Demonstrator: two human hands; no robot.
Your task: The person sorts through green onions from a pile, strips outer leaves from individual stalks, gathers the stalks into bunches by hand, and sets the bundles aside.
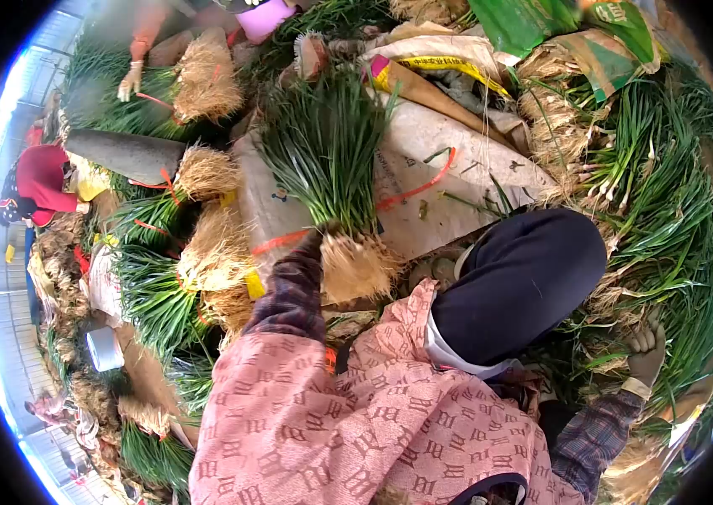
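Observation:
A bunch of spring onions (pixel 323 151) lies on the white sack, its green leaves pointing away from me and its pale roots toward me. My left hand (pixel 331 228), dark-gloved, is closed around the bunch just above the roots; its fingers are partly hidden. A red strap (pixel 424 187) stretches over the sack on both sides of that bunch. Out to the right, my right hand (pixel 646 347) in a grey glove rests at the loose pile of spring onions (pixel 667 219), fingers apart, with nothing visibly held.
My bent knee (pixel 524 278) stands between the sack (pixel 474 160) and the right-hand pile. Tied bunches (pixel 159 290) line the left side. At the upper left, another person's hand (pixel 130 82) is near a bunch. A white bucket (pixel 105 348) stands farther left.

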